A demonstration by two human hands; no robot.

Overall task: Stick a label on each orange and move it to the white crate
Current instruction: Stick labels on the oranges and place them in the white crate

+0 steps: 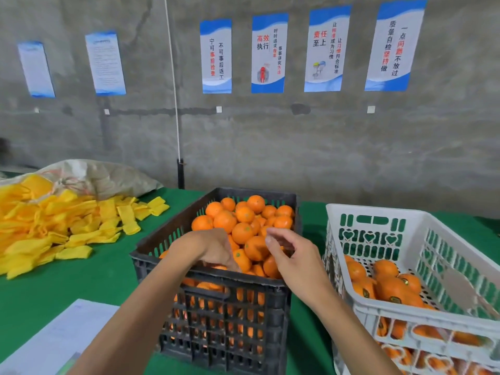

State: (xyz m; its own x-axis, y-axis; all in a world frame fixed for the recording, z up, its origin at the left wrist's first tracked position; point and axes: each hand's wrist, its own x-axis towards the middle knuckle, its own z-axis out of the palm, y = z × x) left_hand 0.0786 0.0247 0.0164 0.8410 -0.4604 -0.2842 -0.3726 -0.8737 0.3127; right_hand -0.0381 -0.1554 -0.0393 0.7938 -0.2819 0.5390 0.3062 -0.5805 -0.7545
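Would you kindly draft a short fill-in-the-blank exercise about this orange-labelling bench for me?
1. Both hands, the left hand and right hand, are over the ____ crate.
2. The labelled oranges lie in the ____ crate.
3. The yellow foam sleeves are piled on the person's ____ side.
4. The table cover is ____.

Missing words: black; white; left; green

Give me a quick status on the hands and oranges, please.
Left hand reaching into black crate; right hand hovering, fingers curled. Labelled oranges in white crate.
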